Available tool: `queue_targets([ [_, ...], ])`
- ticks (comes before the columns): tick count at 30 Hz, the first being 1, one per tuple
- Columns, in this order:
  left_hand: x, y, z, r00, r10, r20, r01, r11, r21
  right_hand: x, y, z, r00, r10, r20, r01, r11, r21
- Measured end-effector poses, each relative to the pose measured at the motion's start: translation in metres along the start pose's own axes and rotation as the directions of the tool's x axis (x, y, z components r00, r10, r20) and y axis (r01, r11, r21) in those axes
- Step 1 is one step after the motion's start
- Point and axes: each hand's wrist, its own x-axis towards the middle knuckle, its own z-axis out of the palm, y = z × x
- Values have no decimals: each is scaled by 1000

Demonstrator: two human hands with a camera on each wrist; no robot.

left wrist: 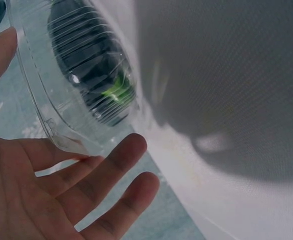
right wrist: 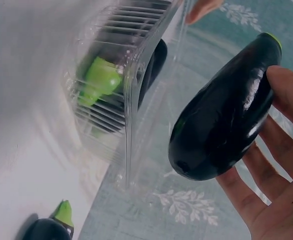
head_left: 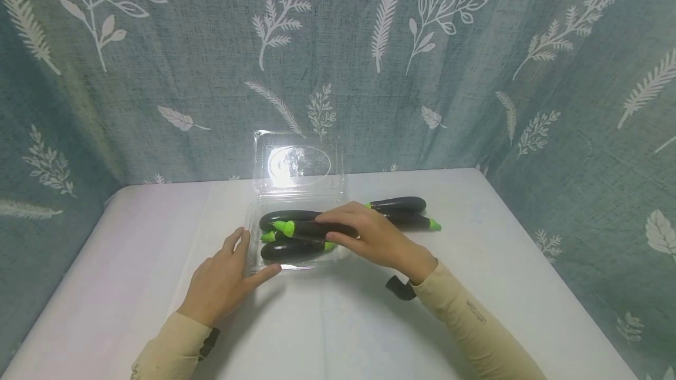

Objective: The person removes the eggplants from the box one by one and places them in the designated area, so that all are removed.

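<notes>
Fingers (right wrist: 241,195) of the right hand (head_left: 372,236) grip an eggplant (head_left: 307,229) over the clear plastic clamshell (head_left: 317,264), which holds other eggplants (head_left: 290,250); the left hand (head_left: 219,283), fingers spread, touches its side. Two more eggplants (head_left: 401,204) lie rightward on the table (head_left: 369,333).

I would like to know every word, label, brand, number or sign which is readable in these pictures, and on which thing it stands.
No text can be read in any view.
Right sleeve: a dark mark, too small and blurred to read.
Clear lid: an oval with glare, no readable letters.
Eggplant in the right hand: no label on the visible side.
</notes>
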Motion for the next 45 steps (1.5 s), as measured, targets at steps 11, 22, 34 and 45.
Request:
queue_targets([
  [11,-1,-2,1,1000,-9,0,9,1000,4,-14,2,-10,999,17,-47,-17,1000,7],
  [22,-2,-4,2,1000,-8,-6,8,1000,-1,-32,9,-21,994,20,-109,-20,1000,0],
  [34,0,-3,2,1000,1,-8,-1,1000,-5,-48,17,-33,990,30,-137,-36,999,-35],
  [45,0,-4,2,1000,-6,0,6,1000,-7,-64,24,-39,987,110,-115,-116,992,-43],
])
